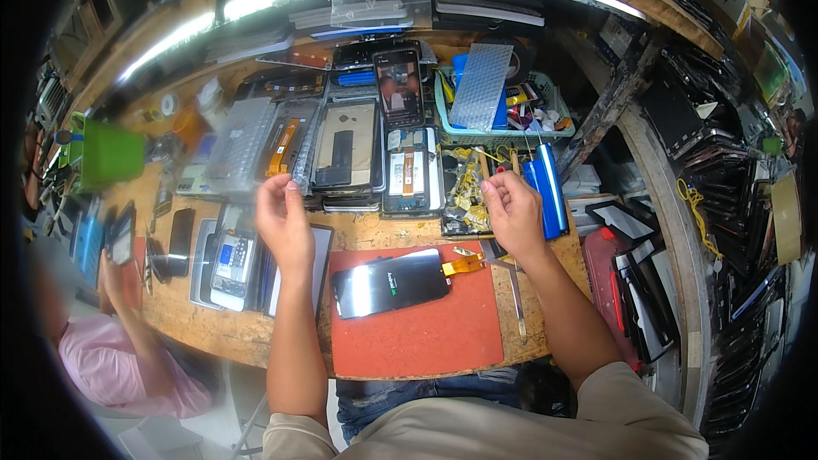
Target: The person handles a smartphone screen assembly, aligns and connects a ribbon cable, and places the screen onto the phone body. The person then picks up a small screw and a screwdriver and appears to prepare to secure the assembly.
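Note:
A dark phone screen panel [390, 283] lies lit on the red mat [417, 345]. Its orange flex cable [463, 265] sticks out to the right and meets a small connector. My left hand [285, 223] is raised beyond the mat's left corner, thumb and fingertips pinched together beside a clear bubble-wrap sleeve [241, 146]. Over the right side, near a tray of small yellow parts [464, 192], my right hand [514, 215] is also closed in a pinch. Whatever either pinch holds is too thin or hidden to make out.
Stacked phone parts [345, 149] and an upright phone [399, 89] stand behind the mat. A teal basket [503, 129] and a blue roll [548, 192] sit right. An opened phone [232, 262] lies left. Tweezers [517, 302] rest beside the mat. A person in pink [119, 366] works at far left.

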Action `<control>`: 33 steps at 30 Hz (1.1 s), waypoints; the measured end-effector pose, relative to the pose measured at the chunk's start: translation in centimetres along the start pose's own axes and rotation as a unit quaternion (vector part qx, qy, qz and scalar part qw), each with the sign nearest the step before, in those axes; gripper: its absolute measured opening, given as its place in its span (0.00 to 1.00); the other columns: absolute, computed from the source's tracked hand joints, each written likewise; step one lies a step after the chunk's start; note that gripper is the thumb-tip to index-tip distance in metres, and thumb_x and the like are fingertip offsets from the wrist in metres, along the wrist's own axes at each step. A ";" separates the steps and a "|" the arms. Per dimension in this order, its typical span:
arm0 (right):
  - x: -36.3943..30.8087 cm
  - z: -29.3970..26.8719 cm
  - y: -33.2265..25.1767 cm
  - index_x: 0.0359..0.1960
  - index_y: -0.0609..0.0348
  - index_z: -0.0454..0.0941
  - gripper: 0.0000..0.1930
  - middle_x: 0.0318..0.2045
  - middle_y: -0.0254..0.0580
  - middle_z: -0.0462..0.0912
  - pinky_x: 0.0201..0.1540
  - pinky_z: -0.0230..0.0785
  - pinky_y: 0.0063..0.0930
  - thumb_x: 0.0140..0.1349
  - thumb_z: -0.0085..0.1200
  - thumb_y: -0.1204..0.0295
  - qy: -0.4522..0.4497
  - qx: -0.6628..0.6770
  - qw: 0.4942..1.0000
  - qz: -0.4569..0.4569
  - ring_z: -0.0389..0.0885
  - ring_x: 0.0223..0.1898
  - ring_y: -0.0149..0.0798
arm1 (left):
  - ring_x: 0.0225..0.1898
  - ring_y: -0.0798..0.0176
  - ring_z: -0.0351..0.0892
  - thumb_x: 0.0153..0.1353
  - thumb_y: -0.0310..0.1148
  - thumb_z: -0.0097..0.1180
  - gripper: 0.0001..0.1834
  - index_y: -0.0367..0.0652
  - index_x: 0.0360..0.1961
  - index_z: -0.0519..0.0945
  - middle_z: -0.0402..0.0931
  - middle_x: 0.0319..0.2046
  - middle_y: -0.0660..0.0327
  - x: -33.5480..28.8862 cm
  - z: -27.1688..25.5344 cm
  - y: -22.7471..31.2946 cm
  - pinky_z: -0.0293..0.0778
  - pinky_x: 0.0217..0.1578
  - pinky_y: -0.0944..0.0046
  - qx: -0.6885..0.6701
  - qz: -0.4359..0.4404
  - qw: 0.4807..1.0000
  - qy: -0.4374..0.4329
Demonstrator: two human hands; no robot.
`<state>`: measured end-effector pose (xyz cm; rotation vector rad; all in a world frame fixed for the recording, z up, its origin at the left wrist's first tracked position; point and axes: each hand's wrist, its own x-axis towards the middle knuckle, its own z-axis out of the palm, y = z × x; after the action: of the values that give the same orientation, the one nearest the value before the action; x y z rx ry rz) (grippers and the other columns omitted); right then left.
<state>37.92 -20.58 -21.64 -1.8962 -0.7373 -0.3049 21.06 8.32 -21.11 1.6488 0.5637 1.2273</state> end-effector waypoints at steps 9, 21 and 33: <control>0.1 -0.1 0.1 0.33 0.64 0.78 0.10 0.25 0.48 0.80 0.29 0.69 0.41 0.73 0.61 0.72 -0.002 -0.008 1.000 -0.018 0.79 0.24 0.49 | 0.46 0.70 0.76 0.77 0.28 0.57 0.08 0.36 0.51 0.80 0.79 0.43 0.63 0.0 0.0 -0.2 0.72 0.51 0.67 -0.002 0.008 1.000 -0.003; 0.1 -0.2 0.0 0.33 0.62 0.79 0.09 0.23 0.42 0.80 0.26 0.68 0.37 0.70 0.64 0.73 -0.004 -0.026 1.000 0.012 0.78 0.22 0.40 | 0.47 0.69 0.75 0.76 0.28 0.57 0.08 0.36 0.51 0.81 0.79 0.43 0.63 0.0 0.0 -0.1 0.72 0.52 0.66 -0.005 -0.007 1.000 -0.004; 0.0 0.3 0.9 0.41 0.65 0.79 0.04 0.33 0.50 0.85 0.34 0.76 0.38 0.70 0.61 0.78 0.001 -0.012 1.000 -0.011 0.87 0.31 0.46 | 0.46 0.69 0.76 0.76 0.28 0.58 0.08 0.36 0.50 0.81 0.80 0.43 0.63 0.0 0.0 0.1 0.73 0.52 0.66 0.001 -0.004 1.000 -0.001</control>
<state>38.45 -20.59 -22.39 -1.9109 -0.7572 -0.3301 21.04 8.29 -21.01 1.6484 0.5704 1.2202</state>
